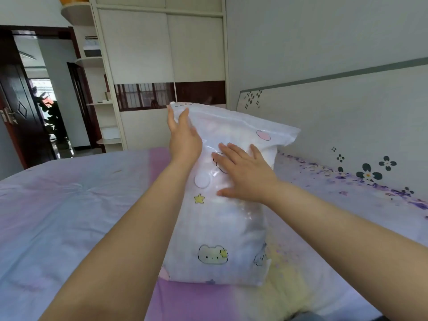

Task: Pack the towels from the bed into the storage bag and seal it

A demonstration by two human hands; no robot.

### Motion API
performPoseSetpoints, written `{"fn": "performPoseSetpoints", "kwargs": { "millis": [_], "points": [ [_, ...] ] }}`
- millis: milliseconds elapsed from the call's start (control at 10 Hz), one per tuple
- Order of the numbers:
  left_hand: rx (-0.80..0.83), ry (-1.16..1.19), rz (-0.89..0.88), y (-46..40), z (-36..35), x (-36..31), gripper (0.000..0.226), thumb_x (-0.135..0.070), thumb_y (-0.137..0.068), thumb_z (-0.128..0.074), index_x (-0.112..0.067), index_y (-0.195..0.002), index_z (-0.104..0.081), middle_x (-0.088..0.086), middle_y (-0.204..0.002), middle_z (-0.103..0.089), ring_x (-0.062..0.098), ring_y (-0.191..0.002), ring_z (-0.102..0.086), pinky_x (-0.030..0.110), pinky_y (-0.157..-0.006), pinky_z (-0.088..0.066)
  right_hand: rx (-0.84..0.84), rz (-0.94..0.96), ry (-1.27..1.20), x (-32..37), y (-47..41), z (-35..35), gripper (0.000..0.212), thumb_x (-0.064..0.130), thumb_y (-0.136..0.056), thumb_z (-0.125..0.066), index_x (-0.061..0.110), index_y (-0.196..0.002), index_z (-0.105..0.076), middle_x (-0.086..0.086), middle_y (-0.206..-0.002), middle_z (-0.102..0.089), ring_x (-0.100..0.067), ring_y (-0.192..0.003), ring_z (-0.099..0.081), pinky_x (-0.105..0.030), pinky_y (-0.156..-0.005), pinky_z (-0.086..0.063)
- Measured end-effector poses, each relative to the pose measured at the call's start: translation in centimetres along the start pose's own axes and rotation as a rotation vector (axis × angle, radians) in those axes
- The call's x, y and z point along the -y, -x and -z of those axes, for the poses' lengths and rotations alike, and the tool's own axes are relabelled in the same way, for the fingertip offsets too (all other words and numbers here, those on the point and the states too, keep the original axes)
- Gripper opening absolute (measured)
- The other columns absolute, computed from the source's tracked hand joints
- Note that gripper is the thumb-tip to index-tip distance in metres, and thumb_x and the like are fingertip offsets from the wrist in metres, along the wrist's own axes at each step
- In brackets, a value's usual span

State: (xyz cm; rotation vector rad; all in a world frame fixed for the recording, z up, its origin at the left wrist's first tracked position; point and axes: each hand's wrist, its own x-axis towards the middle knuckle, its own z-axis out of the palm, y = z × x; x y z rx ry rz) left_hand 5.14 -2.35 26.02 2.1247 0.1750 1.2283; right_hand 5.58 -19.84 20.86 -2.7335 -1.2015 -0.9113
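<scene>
A clear storage bag (pixel 220 230) printed with cartoon bears and stars stands upright on the bed (pixel 69 205), bulging with pale towels that show dimly through the plastic. A round white valve (pixel 202 180) sits on its front. My left hand (pixel 183 137) grips the bag's upper left corner near the zip strip, fingers wrapped around the edge. My right hand (pixel 243 170) lies flat with spread fingers against the front of the bag, just right of the valve. The top strip folds over toward the right.
The bed sheet is pink, lilac and pale blue. A white headboard (pixel 347 126) with flower decals runs along the right. A tall wardrobe (pixel 162 54) stands behind the bag, with corner shelves and an open dark door (pixel 20 107) at the left.
</scene>
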Motion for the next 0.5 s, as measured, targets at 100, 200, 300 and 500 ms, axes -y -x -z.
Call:
{"fn": "performPoseSetpoints", "kwargs": {
  "millis": [100, 200, 300, 500],
  "points": [
    [0.107, 0.000, -0.038, 1.6, -1.6, 1.4, 0.041, -0.012, -0.100, -0.047, -0.017, -0.141, -0.046, 0.003, -0.160, -0.026, 0.027, -0.123, -0.056, 0.038, -0.100, -0.046, 0.052, -0.124, -0.028, -1.0, -0.2, -2.1, 0.073, 0.050, -0.085, -0.056, 0.028, -0.145, -0.022, -0.002, -0.157, -0.016, -0.022, -0.145, -0.013, -0.049, -0.117, -0.008],
    [0.231, -0.062, -0.053, 3.0, -3.0, 3.1, 0.034, -0.016, -0.100, -0.050, -0.018, -0.134, -0.053, 0.004, -0.143, -0.050, 0.026, -0.125, -0.054, 0.039, -0.100, -0.046, 0.119, -0.181, -0.127, -1.3, 1.1, -3.0, 0.056, 0.043, -0.089, -0.054, 0.026, -0.140, -0.036, -0.002, -0.148, -0.036, -0.024, -0.137, -0.032, -0.040, -0.113, -0.022],
    [0.314, -0.074, -0.020, 3.9, -4.1, 4.0, 0.030, -0.018, -0.099, -0.049, -0.020, -0.128, -0.058, 0.000, -0.133, -0.060, 0.022, -0.118, -0.058, 0.034, -0.092, -0.049, -0.007, -0.232, -0.385, -1.3, 2.8, -1.2, 0.037, 0.040, -0.091, -0.054, 0.028, -0.126, -0.054, 0.005, -0.129, -0.057, -0.018, -0.120, -0.051, -0.031, -0.096, -0.040],
    [0.437, -0.043, -0.042, 6.1, -6.0, 5.3, 0.031, -0.014, -0.099, -0.048, -0.015, -0.128, -0.059, 0.004, -0.127, -0.065, 0.024, -0.114, -0.061, 0.037, -0.098, -0.048, -0.688, 0.023, -1.269, -3.2, 9.4, 11.8, 0.013, 0.032, -0.091, -0.061, 0.028, -0.094, -0.073, 0.008, -0.079, -0.072, -0.007, -0.072, -0.065, -0.023, -0.073, -0.053]
  ]
}}
